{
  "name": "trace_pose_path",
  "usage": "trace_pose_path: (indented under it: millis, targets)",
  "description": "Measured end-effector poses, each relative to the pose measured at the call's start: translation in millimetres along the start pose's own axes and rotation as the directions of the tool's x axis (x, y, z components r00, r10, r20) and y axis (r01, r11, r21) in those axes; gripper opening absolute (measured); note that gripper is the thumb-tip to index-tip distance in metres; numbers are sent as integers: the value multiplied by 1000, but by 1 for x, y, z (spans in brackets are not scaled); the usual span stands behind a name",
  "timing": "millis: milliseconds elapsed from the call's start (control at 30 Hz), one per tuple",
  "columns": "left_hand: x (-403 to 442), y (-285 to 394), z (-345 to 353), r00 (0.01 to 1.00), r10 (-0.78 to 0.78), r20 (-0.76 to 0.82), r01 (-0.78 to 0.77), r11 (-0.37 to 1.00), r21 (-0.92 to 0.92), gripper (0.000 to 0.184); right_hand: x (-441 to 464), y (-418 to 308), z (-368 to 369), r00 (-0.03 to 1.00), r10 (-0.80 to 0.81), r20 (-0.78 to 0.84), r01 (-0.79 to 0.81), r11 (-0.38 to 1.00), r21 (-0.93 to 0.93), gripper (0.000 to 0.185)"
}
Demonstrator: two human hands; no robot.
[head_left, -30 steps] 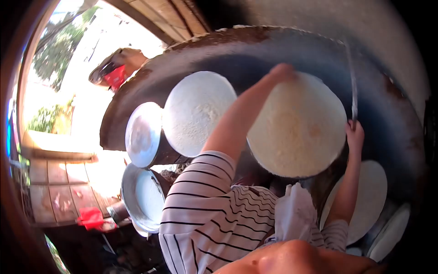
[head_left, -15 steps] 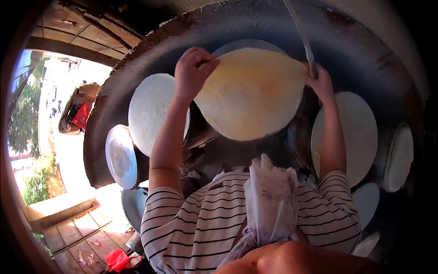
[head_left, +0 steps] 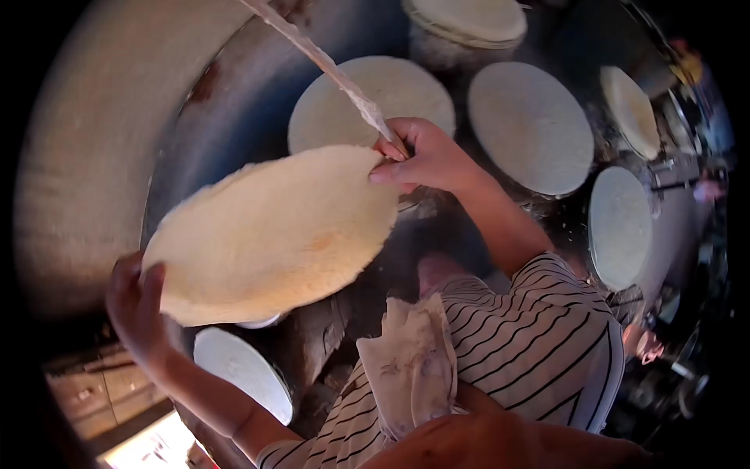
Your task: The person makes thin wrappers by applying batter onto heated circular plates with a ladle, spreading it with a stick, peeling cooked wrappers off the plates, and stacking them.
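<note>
A large, thin, round flatbread (head_left: 273, 230), cream-coloured with faint golden patches, hangs tilted between my two hands. My left hand (head_left: 141, 305) pinches its lower left edge. On the upper right edge, the fingers of my right hand (head_left: 418, 160) are closed on the bread. That same hand also grips a long thin stick (head_left: 332, 70), which is coated in something whitish and points to the upper left. Just behind my right hand lies a round disc (head_left: 371, 102) with a pale layer on it. Below the bread, a pale round plate (head_left: 242, 371) is partly in view.
More pale-topped round discs stand to the right: one large (head_left: 531, 129), one (head_left: 619, 227) near my right shoulder, and one tilted (head_left: 630, 112). A raised round stack (head_left: 469, 19) is at the top. A curved wall (head_left: 94, 172) rises at the left.
My view has swung round, bringing more discs in on the right. The flatbread, held at both edges in both frames, now slants, with its left side lower.
</note>
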State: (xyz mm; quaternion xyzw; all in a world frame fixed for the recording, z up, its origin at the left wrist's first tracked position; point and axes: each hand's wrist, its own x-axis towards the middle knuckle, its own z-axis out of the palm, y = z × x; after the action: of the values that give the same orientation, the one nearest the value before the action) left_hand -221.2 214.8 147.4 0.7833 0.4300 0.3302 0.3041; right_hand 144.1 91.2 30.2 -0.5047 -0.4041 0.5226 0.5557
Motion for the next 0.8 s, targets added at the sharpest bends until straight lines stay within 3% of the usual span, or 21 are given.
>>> trace_pose_path:
  millis: [33, 67, 100, 133, 200, 267, 333, 400, 433, 467, 533, 600, 667, 767, 800]
  targets:
    - [30, 12, 36, 988, -70, 135, 89, 986, -141, 13, -9, -2, -29, 999, -2, -44, 2, 1000, 18, 30]
    - [65, 6, 70, 975, -53, 215, 50, 999, 17, 14, -12, 4, -67, 996, -2, -87, 0, 1000, -23, 29]
    - [95, 22, 120, 964, -57, 258, 69, 997, -39, 17, -9, 11, -110, 990, -30, -140, 21, 997, -70, 27]
    - [127, 35, 161, 972, -20, 233, 4, 998, 68, 17, 1, 11, -152, 981, -66, -182, 44, 991, -123, 26]
    - [211, 65, 235, 944, 126, 305, -112, 992, -63, 17, 31, -22, -241, 939, -213, -269, 133, 948, -289, 23]
    - [269, 133, 299, 952, 242, 190, -167, 925, -341, 17, 46, -98, -316, 868, -361, -341, 131, 829, -544, 17]
    - [303, 183, 355, 907, 417, 54, -347, 816, -463, 11, 51, -148, -396, 792, -476, -382, 216, 804, -554, 7]
    - [309, 195, 423, 767, 641, -42, -582, 666, -466, 6, 46, -161, -457, 790, -493, -364, 300, 830, -470, 7]
    - [318, 183, 460, 666, 743, -69, -726, 625, -287, 10, 55, -146, -495, 794, -504, -340, 298, 810, -506, 6]
    - [329, 168, 497, 535, 841, -73, -844, 529, -89, 14, 67, -126, -516, 776, -449, -443, 234, 857, -459, 4]
    - [342, 147, 571, 398, 912, -94, -901, 408, 148, 20, 102, -65, -566, 732, -457, -505, 215, 859, -465, 13]
    - [360, 102, 640, 447, 894, 39, -874, 427, 232, 18, 141, -2, -600, 603, -386, -698, 83, 901, -427, 17]
    - [370, 62, 696, 455, 884, 112, -872, 416, 256, 17, 160, 48, -624, 566, -382, -731, -99, 849, -520, 14]
    - [362, 35, 718, 559, 808, 185, -827, 529, 190, 18, 158, 62, -611, 598, -285, -749, -206, 849, -487, 15]
    - [355, 30, 719, 573, 795, 201, -819, 548, 169, 18, 152, 75, -610, 616, -303, -727, -172, 849, -499, 16]
